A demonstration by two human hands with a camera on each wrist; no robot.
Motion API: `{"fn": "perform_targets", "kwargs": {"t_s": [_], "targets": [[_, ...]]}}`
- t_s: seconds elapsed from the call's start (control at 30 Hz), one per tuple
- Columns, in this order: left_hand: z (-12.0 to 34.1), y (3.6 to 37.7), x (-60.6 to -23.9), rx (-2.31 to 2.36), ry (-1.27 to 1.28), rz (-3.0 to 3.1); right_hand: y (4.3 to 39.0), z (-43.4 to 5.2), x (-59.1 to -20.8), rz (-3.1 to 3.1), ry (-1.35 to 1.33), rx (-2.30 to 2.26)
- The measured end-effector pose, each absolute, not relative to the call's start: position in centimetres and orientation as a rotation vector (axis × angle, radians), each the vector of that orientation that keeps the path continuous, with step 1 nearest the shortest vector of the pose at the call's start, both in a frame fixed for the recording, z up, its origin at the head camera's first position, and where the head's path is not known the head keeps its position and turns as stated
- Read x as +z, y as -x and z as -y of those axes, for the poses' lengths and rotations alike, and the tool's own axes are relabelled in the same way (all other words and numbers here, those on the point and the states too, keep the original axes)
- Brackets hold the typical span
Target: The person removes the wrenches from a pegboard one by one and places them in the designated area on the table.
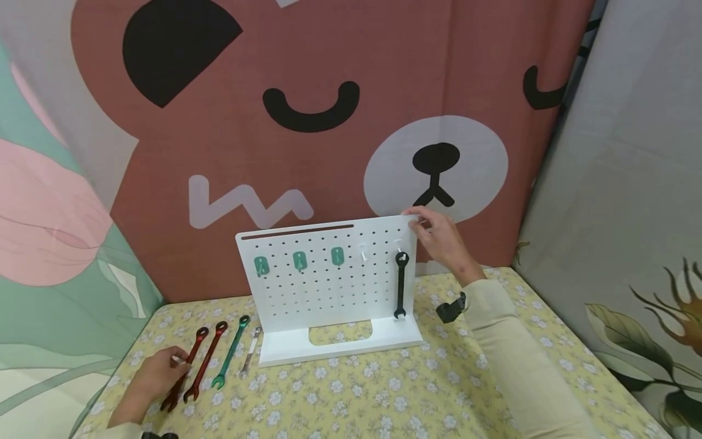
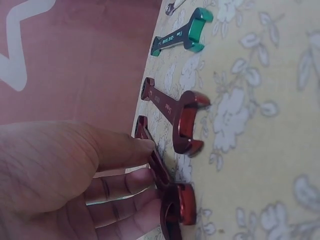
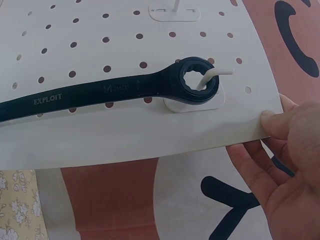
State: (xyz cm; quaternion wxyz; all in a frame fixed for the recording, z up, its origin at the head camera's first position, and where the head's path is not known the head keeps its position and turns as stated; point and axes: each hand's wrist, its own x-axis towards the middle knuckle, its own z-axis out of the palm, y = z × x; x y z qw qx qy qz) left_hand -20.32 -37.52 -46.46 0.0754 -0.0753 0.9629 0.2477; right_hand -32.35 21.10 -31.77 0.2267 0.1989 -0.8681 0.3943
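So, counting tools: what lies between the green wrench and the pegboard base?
In the head view, one small silver wrench lies between the green wrench and the pegboard base.

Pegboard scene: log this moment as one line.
left hand: grips red wrench on table | right hand: holds pegboard top corner | black wrench: hangs on hook

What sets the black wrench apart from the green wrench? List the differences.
The black wrench hangs upright from a white hook on the pegboard; the green wrench lies flat on the floral tablecloth. The black one sits beside the right hand, which holds the board's corner; the green one lies nearer the left hand. Both have a ring end and an open end.
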Motion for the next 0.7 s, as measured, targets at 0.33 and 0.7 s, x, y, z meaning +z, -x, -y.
{"fn": "perform_targets", "kwargs": {"t_s": [0.33,0.7], "targets": [[36.6,19.9,-46.0,0.714,0.162,-2.923,32.1,-21.0,-31.5,2.409,-0.539,1.091],[32.0,19.9,-43.6,0.83,-0.004,-3.049,32.2,-21.1,-31.5,2.41,-0.539,1.082]]}}
